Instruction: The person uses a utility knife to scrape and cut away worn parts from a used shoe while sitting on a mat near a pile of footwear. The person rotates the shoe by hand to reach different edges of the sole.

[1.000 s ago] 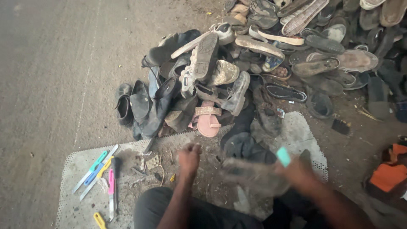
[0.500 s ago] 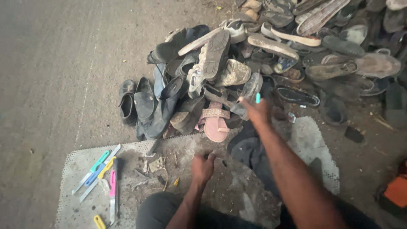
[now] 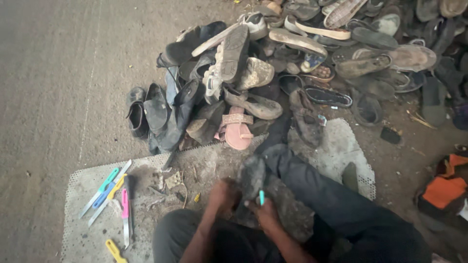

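Gripping a dark worn shoe low in front, left hand closed on its side, right hand closed around a small teal tool pressed against it. Resting over a grey mat. Left: coloured knives. Beyond: pink sandal, heaped shoe pile.

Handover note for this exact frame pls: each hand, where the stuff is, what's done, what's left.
Left hand: gripping a worn dark shoe, held over the lap.
Right hand: on the same shoe, also holding a small teal-handled tool.
Things: the spare knives with coloured handles lie on the grey mat to the left; the shoe pile sits ahead; a pink sandal lies at its near edge.
Done: shoe in hand.
Left: whatever the tool is for has not visibly begun.
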